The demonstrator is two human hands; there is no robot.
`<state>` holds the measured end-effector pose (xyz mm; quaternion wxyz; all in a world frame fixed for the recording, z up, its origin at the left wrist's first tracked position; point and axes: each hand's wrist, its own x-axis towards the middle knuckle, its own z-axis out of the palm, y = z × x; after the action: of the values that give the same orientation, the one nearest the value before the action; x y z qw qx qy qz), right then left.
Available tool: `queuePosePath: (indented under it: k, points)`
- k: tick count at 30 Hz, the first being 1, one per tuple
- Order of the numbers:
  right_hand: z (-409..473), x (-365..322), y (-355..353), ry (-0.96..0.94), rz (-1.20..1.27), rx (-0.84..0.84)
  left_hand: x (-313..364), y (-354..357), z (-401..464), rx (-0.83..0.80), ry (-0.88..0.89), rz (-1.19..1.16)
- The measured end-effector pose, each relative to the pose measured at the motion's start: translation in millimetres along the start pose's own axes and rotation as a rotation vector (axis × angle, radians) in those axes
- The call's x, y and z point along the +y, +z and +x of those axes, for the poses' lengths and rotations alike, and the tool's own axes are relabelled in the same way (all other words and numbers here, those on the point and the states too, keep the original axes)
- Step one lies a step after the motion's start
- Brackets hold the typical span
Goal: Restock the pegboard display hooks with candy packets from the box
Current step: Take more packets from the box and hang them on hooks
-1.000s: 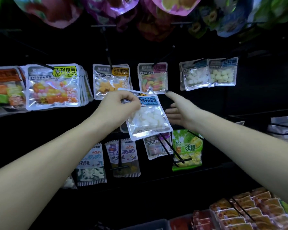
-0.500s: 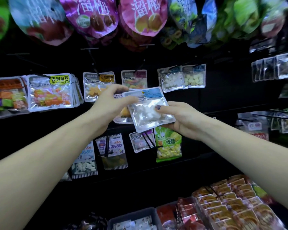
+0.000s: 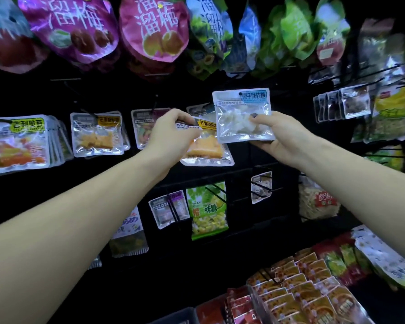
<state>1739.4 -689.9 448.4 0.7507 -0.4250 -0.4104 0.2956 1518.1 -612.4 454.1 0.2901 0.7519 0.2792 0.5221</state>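
Your right hand (image 3: 283, 136) grips a clear blue-labelled packet of white candy (image 3: 242, 115), unhung; just left of it, your left hand (image 3: 171, 134) pinches a clear orange-candy packet (image 3: 206, 146). Both remain to hang.

A shop is shown, at a snack and candy display. A black pegboard wall (image 3: 220, 265) is hung with goods on thin black metal hooks (image 3: 261, 185). From ten to one o'clock, large glossy pink plum pouches (image 3: 150, 29) and green foil bags (image 3: 292, 31) are hung in a row. At nine o'clock, clear plastic candy packets with yellow labels (image 3: 96, 134) are stacked several deep. At five o'clock, red and orange sachets (image 3: 299, 291) are lined up in trays.
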Motion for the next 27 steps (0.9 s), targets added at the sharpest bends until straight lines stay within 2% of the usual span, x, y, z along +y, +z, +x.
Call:
queuePosePath:
  k: [11, 20, 27]
  points:
    - [48, 1, 10, 0.026, -0.013, 0.031, -30, 13, 8, -0.035, 0.03, 0.094]
    - [74, 20, 11, 0.036, 0.03, 0.027, -43, 9, 16, -0.049, 0.006, 0.026]
    - [107, 48, 28, 0.056, 0.057, 0.096, -77, 8, 22, -0.074, -0.005, 0.019]
